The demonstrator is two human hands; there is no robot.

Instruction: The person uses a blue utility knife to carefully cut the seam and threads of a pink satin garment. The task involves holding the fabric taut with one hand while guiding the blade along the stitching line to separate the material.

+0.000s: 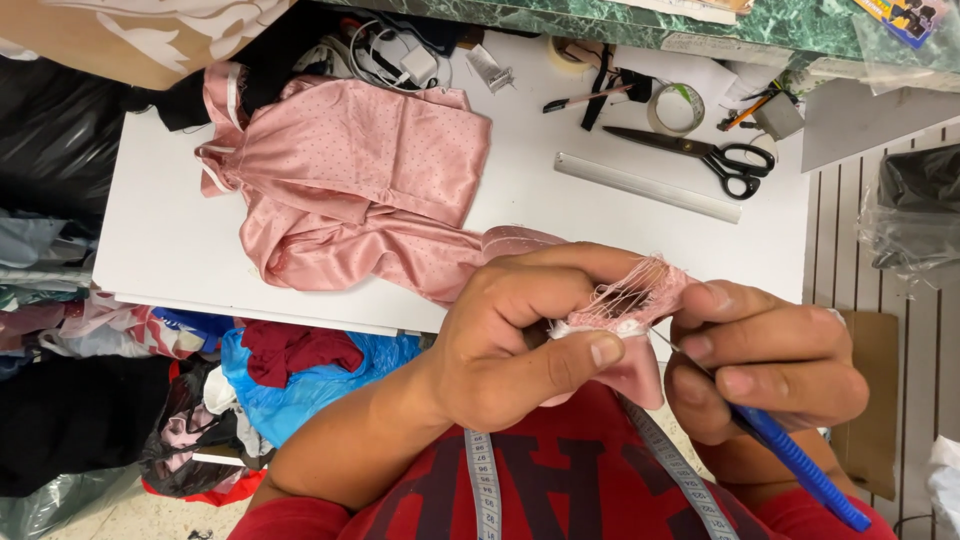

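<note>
shirt: red tee (560, 490), dark block lettering
arms: bare, short sleeves
neck: grey tape measure (484, 485) draped

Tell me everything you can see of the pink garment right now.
The pink garment is glossy, satin-looking fabric with fine dots and a white trim edge at its upper left. Most of it lies crumpled on the white table, and one end trails off the front edge into the hands. The left hand pinches that end, where a white-edged seam shows loose threads. The right hand holds a blue-handled seam ripper with its tip at the threads.
</note>
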